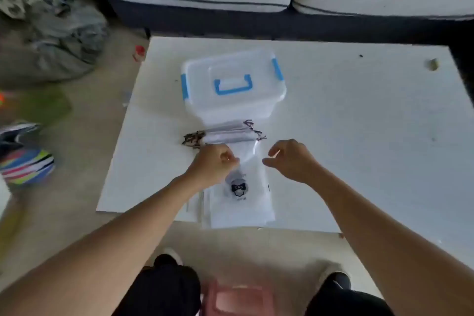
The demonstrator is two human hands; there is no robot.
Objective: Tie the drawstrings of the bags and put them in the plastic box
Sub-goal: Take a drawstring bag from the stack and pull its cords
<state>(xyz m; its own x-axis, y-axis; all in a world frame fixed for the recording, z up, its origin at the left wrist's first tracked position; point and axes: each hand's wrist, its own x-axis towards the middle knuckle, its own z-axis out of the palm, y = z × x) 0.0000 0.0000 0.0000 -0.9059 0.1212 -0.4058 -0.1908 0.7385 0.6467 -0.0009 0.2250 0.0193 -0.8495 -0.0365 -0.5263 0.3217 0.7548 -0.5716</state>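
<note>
Visibly white bag (241, 202) (bow-tie logo) — flat.

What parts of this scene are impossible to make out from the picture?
- Head view: contents of the clear plastic box with blue latches; its frosted lid hides them.
- Number of stacked white drawstring bags; they overlap.
- What the left hand and right hand pinch; curled fingers and blur hide it.

Head-worn wide view, looking down, close over table (359, 136)
</note>
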